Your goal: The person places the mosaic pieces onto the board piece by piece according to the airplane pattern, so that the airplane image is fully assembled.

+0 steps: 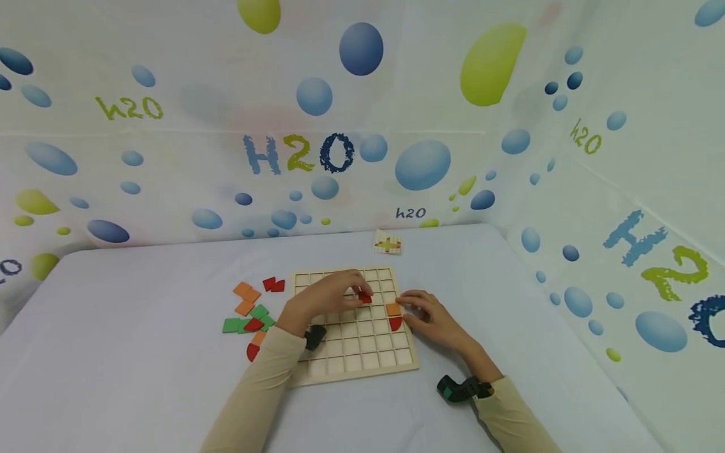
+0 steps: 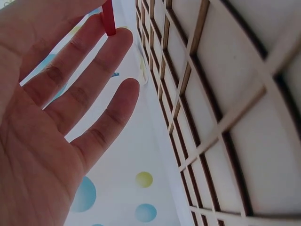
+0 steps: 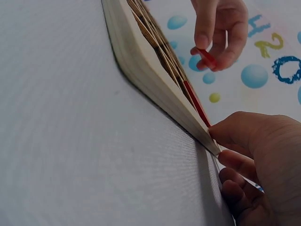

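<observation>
Clock read from the middle of the board (image 1: 358,330), twelve toward the back wall. Pale gridded board lies flat on a white cloth (image 1: 141,340). Left hand (image 1: 334,293) reaches in over it from the seven o'clock side; thumb and fingertips pinch a red piece (image 1: 365,297), raised above the cells toward one o'clock, the little finger set apart from the others in the left wrist view. Right hand (image 1: 433,319) sits at three o'clock, thumb and forefinger loosely curved with a moderate gap between, their tips touching the board's edge, the other fingers bent in behind. Just inside that edge, in the outermost column: an orange square (image 1: 393,309) near two o'clock and a red quarter (image 1: 395,323) at three, next to each other. Off the board, loose pieces: two reds (image 1: 274,285) at ten; a cluster of orange squares (image 1: 245,308) between nine and ten; green squares (image 1: 231,325) at nine, with a red corner (image 1: 253,324) among them; another orange with a red beside it (image 1: 252,352) between eight and nine. A small picture card (image 1: 387,243) lies beyond the board at one o'clock. Beige sleeves (image 1: 249,390) on both arms, a dark device (image 1: 453,389) at each wrist.
</observation>
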`<state>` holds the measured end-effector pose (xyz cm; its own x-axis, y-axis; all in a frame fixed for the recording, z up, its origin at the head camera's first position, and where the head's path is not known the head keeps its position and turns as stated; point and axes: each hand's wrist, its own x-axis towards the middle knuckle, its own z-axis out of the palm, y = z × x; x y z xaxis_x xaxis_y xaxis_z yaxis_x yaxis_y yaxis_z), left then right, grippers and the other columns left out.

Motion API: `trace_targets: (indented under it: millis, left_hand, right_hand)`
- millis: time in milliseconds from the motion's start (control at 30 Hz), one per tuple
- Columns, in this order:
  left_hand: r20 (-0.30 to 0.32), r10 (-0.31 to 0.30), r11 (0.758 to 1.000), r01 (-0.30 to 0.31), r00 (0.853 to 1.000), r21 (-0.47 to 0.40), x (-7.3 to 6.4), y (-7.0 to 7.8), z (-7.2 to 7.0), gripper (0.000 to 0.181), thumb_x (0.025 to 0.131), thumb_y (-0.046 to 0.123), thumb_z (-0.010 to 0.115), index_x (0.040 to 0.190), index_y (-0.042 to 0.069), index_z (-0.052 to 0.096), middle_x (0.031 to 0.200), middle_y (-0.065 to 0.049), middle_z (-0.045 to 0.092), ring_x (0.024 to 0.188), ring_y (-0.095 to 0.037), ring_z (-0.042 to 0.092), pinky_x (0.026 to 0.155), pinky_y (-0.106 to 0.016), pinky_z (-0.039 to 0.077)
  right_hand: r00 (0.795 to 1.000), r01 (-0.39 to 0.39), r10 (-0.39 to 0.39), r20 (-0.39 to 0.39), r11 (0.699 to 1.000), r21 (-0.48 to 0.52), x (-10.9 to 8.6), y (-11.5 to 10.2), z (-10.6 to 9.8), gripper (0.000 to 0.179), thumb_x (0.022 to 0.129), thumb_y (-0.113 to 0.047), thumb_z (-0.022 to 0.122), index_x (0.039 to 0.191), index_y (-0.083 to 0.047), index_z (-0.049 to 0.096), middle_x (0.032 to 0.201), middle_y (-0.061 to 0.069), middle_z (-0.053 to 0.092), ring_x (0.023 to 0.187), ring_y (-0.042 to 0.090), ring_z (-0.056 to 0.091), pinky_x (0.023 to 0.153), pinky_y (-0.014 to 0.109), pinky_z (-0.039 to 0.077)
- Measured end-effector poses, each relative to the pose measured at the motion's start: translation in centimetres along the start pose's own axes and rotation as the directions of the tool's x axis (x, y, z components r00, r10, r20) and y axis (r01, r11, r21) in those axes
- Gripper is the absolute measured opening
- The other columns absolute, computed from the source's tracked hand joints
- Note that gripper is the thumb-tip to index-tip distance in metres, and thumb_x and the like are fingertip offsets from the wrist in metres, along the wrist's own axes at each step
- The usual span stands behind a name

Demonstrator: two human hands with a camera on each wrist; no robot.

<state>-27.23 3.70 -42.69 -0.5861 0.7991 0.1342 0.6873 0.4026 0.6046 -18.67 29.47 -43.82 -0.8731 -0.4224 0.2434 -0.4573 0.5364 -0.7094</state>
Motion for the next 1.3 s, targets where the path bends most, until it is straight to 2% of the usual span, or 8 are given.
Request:
trace_targets:
  millis: [300, 533, 700, 1000, 1300]
  left_hand:
    - [0.037, -0.057, 0.998, 0.058, 0.998, -0.011, 1.1, 0.3, 0.4, 0.018, 0.092, 0.009, 0.067, 0.109, 0.006, 0.07, 0.11, -0.004, 0.064, 0.103, -0.02, 0.061, 0.093, -0.035, 0.05]
    - [0.043, -0.039, 0.999, 0.039, 0.998, 0.006, 1.7, 0.5, 0.6, 0.017, 0.092, 0.008, 0.067, 0.108, 0.006, 0.071, 0.11, -0.005, 0.064, 0.102, -0.02, 0.062, 0.093, -0.036, 0.05]
    - [0.055, -0.054, 0.998, 0.054, 0.997, -0.01, 2.0, 0.2, 0.7, 0.019, 0.092, 0.007, 0.066, 0.11, 0.006, 0.071, 0.111, -0.005, 0.064, 0.103, -0.02, 0.062, 0.093, -0.036, 0.049]
    - [0.072, -0.034, 0.999, 0.037, 0.997, -0.034, 2.9, 0.2, 1.1, 0.019, 0.092, 0.007, 0.066, 0.11, 0.005, 0.07, 0.11, -0.005, 0.065, 0.104, -0.022, 0.061, 0.093, -0.034, 0.049]
    - [0.07, -0.018, 0.999, 0.021, 0.997, -0.041, 4.2, 0.7, 1.5, 0.016, 0.091, 0.005, 0.067, 0.106, 0.004, 0.072, 0.105, -0.006, 0.066, 0.1, -0.023, 0.062, 0.089, -0.032, 0.05]
  right_hand:
    - [1.0, -0.007, 0.007, 0.014, 1.0, -0.001, 0.1, -0.3, 0.0, 0.032, 0.091, 0.005, 0.062, 0.123, 0.01, 0.059, 0.126, 0.029, 0.053, 0.1, 0.04, 0.052, 0.075, 0.028, 0.044]
    - [0.999, -0.034, 0.034, 0.018, 0.999, -0.001, 0.1, -0.5, 0.1, 0.033, 0.091, 0.004, 0.062, 0.123, 0.01, 0.059, 0.127, 0.029, 0.053, 0.102, 0.04, 0.052, 0.076, 0.03, 0.045]
    - [0.999, -0.047, 0.047, 0.019, 0.999, 0.001, 0.1, -0.7, 0.0, 0.033, 0.091, 0.005, 0.062, 0.123, 0.01, 0.059, 0.127, 0.029, 0.053, 0.104, 0.041, 0.052, 0.076, 0.031, 0.044]
    - [0.999, -0.049, 0.049, 0.015, 0.999, -0.003, 0.0, -0.6, 0.0, 0.033, 0.091, 0.004, 0.062, 0.123, 0.01, 0.059, 0.127, 0.029, 0.053, 0.104, 0.041, 0.051, 0.076, 0.029, 0.044]
    - [0.999, -0.037, 0.037, 0.004, 0.999, -0.006, 0.1, -0.4, -0.1, 0.032, 0.091, 0.005, 0.061, 0.122, 0.01, 0.06, 0.126, 0.029, 0.054, 0.105, 0.042, 0.052, 0.078, 0.033, 0.045]
